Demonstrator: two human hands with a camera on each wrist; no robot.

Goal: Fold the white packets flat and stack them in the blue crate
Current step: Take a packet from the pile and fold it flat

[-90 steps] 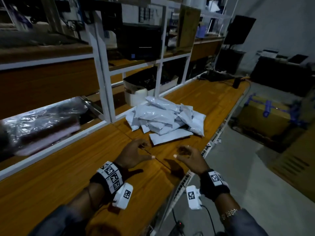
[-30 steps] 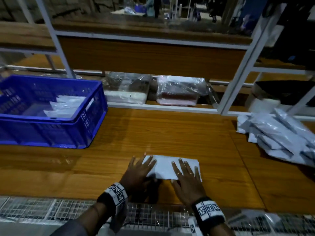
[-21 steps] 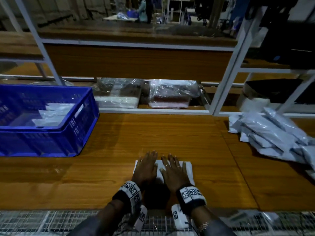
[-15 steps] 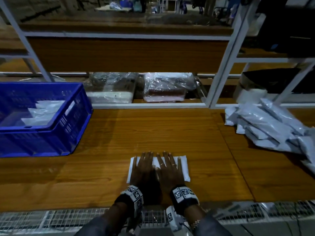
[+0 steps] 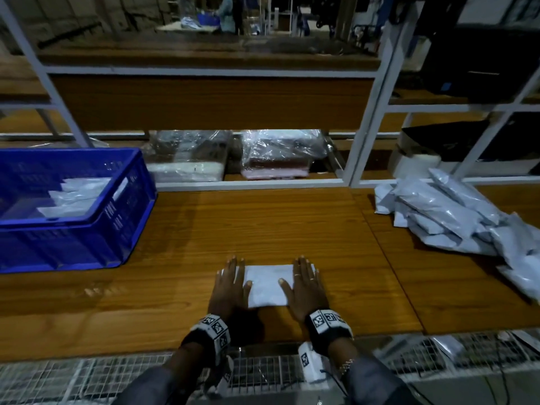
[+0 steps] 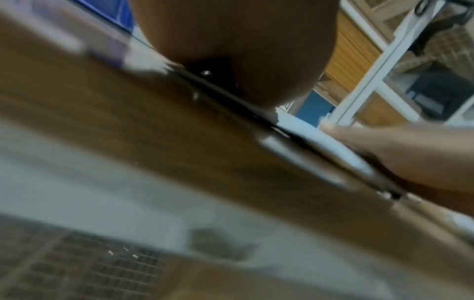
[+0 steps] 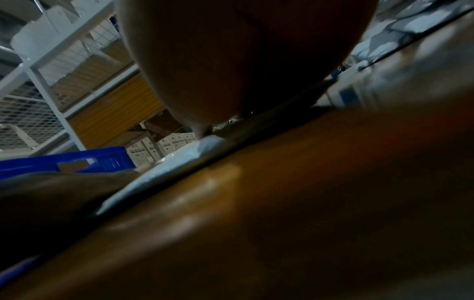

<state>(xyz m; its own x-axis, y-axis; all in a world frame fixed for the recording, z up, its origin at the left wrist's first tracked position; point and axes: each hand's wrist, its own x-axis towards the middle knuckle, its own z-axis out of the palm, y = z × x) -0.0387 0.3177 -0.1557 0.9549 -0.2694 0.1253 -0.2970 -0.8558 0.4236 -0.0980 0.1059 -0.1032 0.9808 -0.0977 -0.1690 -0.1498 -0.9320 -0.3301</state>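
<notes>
White packet point(image 5: 267, 283), folded: flat on wooden bench point(image 5: 263, 226), near front edge. Pinned at both ends by left hand point(image 5: 229, 283) and right hand point(image 5: 305, 283), fingers straight and spread, presumably to set creases. Destination blue crate point(image 5: 122, 211): left, partly stacked. Unfolded pile point(image 5: 455, 217): right, within reach.

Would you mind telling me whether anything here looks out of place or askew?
Nothing stands out. Both hands press one white packet flat on the table; the unfolded pile lies loose, as expected.
</notes>
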